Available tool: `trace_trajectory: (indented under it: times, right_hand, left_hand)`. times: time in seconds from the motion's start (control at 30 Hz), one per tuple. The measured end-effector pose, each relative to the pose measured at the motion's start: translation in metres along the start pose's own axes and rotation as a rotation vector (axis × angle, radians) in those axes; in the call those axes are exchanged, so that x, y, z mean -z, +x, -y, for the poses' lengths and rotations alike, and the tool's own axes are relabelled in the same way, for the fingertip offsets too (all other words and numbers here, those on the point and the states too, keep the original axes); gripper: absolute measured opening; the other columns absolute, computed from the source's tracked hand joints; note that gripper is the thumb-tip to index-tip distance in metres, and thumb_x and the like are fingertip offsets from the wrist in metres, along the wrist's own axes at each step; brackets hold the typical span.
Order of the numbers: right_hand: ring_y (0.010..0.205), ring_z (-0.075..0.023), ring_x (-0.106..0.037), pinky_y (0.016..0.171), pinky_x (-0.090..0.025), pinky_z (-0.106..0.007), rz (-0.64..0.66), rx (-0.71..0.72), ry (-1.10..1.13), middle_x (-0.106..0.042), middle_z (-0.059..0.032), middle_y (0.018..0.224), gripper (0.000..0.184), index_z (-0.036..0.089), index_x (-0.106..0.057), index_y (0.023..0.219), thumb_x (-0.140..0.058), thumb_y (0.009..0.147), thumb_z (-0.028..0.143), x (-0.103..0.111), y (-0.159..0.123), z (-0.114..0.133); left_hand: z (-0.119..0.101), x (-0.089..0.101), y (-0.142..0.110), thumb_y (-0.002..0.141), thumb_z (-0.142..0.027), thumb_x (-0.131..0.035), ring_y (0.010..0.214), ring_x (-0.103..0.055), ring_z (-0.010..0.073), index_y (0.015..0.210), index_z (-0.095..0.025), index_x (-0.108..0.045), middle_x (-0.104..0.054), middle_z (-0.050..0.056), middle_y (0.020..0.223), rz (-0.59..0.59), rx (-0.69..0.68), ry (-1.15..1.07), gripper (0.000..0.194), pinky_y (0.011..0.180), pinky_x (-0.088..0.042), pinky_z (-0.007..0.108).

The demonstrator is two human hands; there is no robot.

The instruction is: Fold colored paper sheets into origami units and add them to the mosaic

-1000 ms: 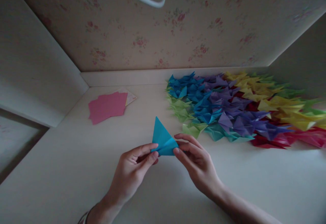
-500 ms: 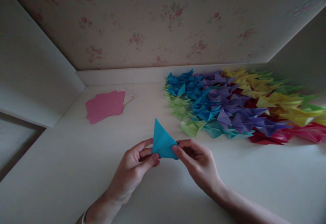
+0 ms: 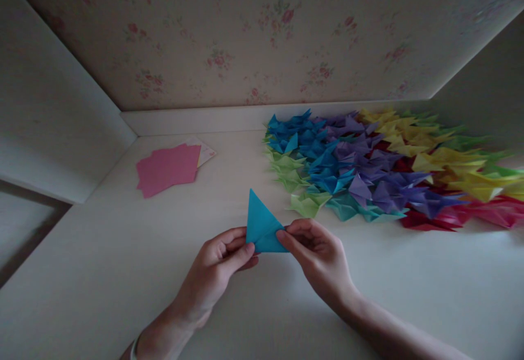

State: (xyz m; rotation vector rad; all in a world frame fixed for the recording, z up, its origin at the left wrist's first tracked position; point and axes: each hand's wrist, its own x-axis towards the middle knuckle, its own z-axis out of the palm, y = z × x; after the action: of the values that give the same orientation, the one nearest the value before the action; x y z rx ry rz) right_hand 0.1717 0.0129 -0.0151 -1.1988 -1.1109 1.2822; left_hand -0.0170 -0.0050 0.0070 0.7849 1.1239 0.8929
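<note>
A blue folded paper triangle (image 3: 260, 222) stands point up just above the pale tabletop (image 3: 123, 251). My left hand (image 3: 215, 272) pinches its lower left corner between thumb and fingers. My right hand (image 3: 317, 256) pinches its lower right corner, fingers curled. Both hands meet at the base of the paper, near the middle of the table.
A big heap of folded paper pieces (image 3: 380, 169) in blue, purple, green, yellow and red covers the table's back right. A small stack of pink square sheets (image 3: 167, 167) lies at the back left. A floral wall runs behind, with plain panels on either side.
The hands and the blue paper have stayed almost in place; the flaps at its base have been pressed flatter and the fingers sit closer together.
</note>
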Motion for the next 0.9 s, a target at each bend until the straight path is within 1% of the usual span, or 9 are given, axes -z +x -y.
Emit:
trace_trajectory:
  times: [0.1,0.17,0.27,0.43,0.53,0.67,0.73,0.8,0.9]
  right_hand:
    - [0.060,-0.0120,-0.062,0.056,-0.049,-0.021,-0.009,0.010,-0.010,-0.067,0.0016,0.065,0.018,0.019,-0.065,0.072,-0.079,0.077,0.029,-0.0004,0.0012,0.0016]
    - [0.060,-0.0130,-0.063,0.056,-0.049,-0.022,-0.011,0.006,-0.019,-0.068,0.0009,0.065,0.018,0.019,-0.065,0.072,-0.078,0.077,0.030,-0.0009,0.0020,0.0037]
    - [0.060,-0.0146,-0.063,0.056,-0.050,-0.024,-0.015,0.000,-0.030,-0.068,-0.0001,0.065,0.019,0.019,-0.065,0.072,-0.078,0.077,0.033,-0.0016,0.0026,0.0063]
    - [0.055,-0.0137,-0.058,0.051,-0.045,-0.024,-0.006,-0.013,-0.043,-0.064,0.0005,0.061,0.023,0.019,-0.063,0.070,-0.078,0.076,0.036,-0.0028,0.0031,0.0063]
    - [0.056,-0.0131,-0.057,0.052,-0.044,-0.023,-0.014,-0.019,-0.033,-0.064,0.0007,0.062,0.022,0.019,-0.064,0.071,-0.078,0.076,0.035,-0.0028,0.0033,0.0051]
    - [0.060,-0.0140,-0.059,0.055,-0.046,-0.024,-0.017,-0.022,-0.023,-0.065,0.0001,0.064,0.022,0.019,-0.064,0.072,-0.078,0.077,0.035,-0.0018,0.0040,0.0043]
    - [0.061,-0.0141,-0.059,0.055,-0.046,-0.024,-0.017,-0.027,-0.022,-0.066,-0.0001,0.065,0.023,0.019,-0.064,0.072,-0.079,0.077,0.035,-0.0014,0.0040,0.0042]
    - [0.060,-0.0138,-0.059,0.055,-0.046,-0.024,-0.013,-0.036,-0.023,-0.065,0.0000,0.064,0.023,0.018,-0.064,0.072,-0.079,0.076,0.036,-0.0015,0.0035,0.0042]
    - [0.059,-0.0138,-0.059,0.054,-0.046,-0.024,-0.005,-0.049,-0.027,-0.064,0.0000,0.063,0.024,0.018,-0.064,0.071,-0.079,0.076,0.037,-0.0025,0.0022,0.0044]
  left_hand:
    - [-0.0002,-0.0007,0.0007,0.089,-0.036,-0.070,0.094,-0.072,0.0219,0.106,-0.018,-0.076,-0.078,0.007,0.101,-0.063,0.002,0.071,0.026,0.085,-0.057,0.029]
    - [0.0004,-0.0007,0.0004,0.090,-0.039,-0.067,0.091,-0.073,0.0228,0.100,-0.017,-0.076,-0.078,0.007,0.097,-0.059,-0.037,0.151,0.025,0.082,-0.058,0.029]
    - [0.0028,-0.0005,-0.0015,0.091,-0.038,-0.066,0.089,-0.074,0.0233,0.098,-0.019,-0.076,-0.078,0.006,0.095,-0.029,-0.108,0.261,0.022,0.079,-0.059,0.029]
    - [0.0084,-0.0023,-0.0065,0.093,-0.033,-0.061,0.075,-0.074,0.0218,0.094,-0.022,-0.072,-0.077,0.004,0.079,-0.134,-0.272,0.550,0.016,0.068,-0.055,0.023]
    - [0.0085,-0.0041,-0.0071,0.095,-0.032,-0.057,0.073,-0.073,0.0200,0.095,-0.022,-0.069,-0.075,0.003,0.076,-0.138,-0.314,0.629,0.016,0.066,-0.053,0.021]
    - [0.0057,-0.0051,-0.0059,0.095,-0.034,-0.057,0.064,-0.069,0.0169,0.087,-0.021,-0.068,-0.072,0.002,0.069,-0.102,-0.313,0.674,0.019,0.060,-0.049,0.020]
    - [0.0047,-0.0052,-0.0061,0.095,-0.036,-0.058,0.062,-0.068,0.0169,0.083,-0.021,-0.069,-0.073,0.002,0.068,-0.083,-0.290,0.686,0.022,0.058,-0.048,0.021]
    - [0.0042,-0.0051,-0.0066,0.094,-0.039,-0.059,0.065,-0.071,0.0186,0.080,-0.020,-0.070,-0.075,0.004,0.071,-0.061,-0.237,0.646,0.026,0.061,-0.051,0.022]
    - [0.0039,-0.0044,-0.0060,0.092,-0.041,-0.061,0.070,-0.074,0.0219,0.079,-0.018,-0.072,-0.078,0.007,0.075,-0.041,-0.138,0.502,0.028,0.064,-0.056,0.025]
